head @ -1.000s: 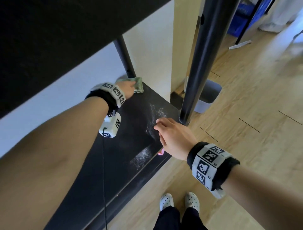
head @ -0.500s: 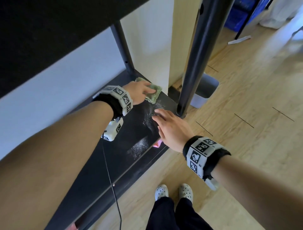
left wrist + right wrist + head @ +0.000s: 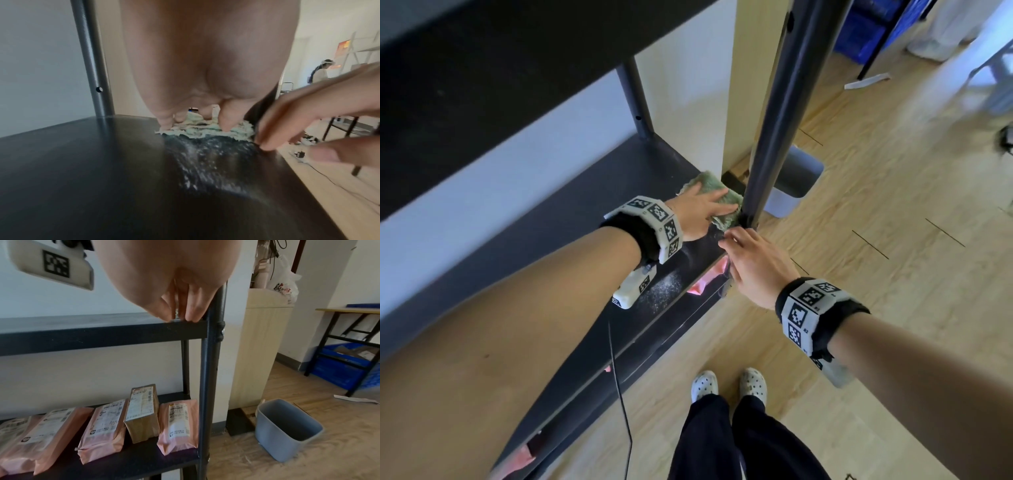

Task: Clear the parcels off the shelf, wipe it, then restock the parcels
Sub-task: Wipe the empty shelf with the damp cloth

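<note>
Shelf [image 3: 571, 219] bare, white dust [image 3: 207, 162] streaked near its front edge. Left hand [image 3: 697, 210] presses the green cloth [image 3: 726, 200] flat, fingers straight, grasping nothing. Right hand [image 3: 753, 265] relaxed, fingertips at the rim. Parcels [image 3: 111, 426] wait below. Risk: dust swept over the edge onto them.

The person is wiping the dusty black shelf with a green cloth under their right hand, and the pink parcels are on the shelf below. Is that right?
Almost. The green cloth is under the left hand, not the right; the head view shows it. The right hand only touches the front edge of the dusty black shelf with its fingers. The pink parcels do sit on the shelf below.
</note>
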{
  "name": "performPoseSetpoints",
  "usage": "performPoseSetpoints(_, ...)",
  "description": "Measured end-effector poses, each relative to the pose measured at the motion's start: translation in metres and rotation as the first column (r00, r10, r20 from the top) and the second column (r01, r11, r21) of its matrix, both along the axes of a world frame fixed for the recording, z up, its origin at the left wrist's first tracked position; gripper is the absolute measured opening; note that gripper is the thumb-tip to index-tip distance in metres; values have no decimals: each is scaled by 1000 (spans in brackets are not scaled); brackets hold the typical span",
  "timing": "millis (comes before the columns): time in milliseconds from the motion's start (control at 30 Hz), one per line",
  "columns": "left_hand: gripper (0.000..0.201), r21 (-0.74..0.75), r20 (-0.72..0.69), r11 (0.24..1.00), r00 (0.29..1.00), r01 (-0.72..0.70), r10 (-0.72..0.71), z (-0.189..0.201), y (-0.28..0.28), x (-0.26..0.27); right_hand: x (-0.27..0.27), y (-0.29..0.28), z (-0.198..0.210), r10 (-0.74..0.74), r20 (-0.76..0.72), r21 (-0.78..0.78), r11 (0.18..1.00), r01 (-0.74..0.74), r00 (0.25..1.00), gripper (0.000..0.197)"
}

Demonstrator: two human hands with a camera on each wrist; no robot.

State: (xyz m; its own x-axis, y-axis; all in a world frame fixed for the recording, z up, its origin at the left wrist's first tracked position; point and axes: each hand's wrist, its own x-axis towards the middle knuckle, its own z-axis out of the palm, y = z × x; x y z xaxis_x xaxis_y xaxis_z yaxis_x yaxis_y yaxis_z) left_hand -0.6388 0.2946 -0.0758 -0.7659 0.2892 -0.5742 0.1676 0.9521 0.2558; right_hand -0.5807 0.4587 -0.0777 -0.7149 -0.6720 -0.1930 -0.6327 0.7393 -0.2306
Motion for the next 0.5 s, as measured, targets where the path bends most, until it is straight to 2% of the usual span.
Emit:
performPoseSetpoints(133, 64, -21, 12, 1000, 1000, 17, -17, 0, -5, -2, 3, 12, 5, -8, -22, 15, 1000, 8, 1000, 39)
performPoseSetpoints(233, 62, -81, -6, 994, 998, -67, 67, 5, -11, -26, -1, 19, 6, -4, -30, 20, 1000, 5, 1000, 41)
performPoseSetpoints(333, 65, -161, -53, 978, 991, -131, 124, 7, -24, -51, -6, 23, 3, -15, -41, 10, 1000, 16, 999, 35)
performPoseSetpoints(500, 72, -183, -105, 923, 940, -338, 323, 8, -78, -68, -10, 26, -7, -48, -45, -52, 998, 46, 998, 30)
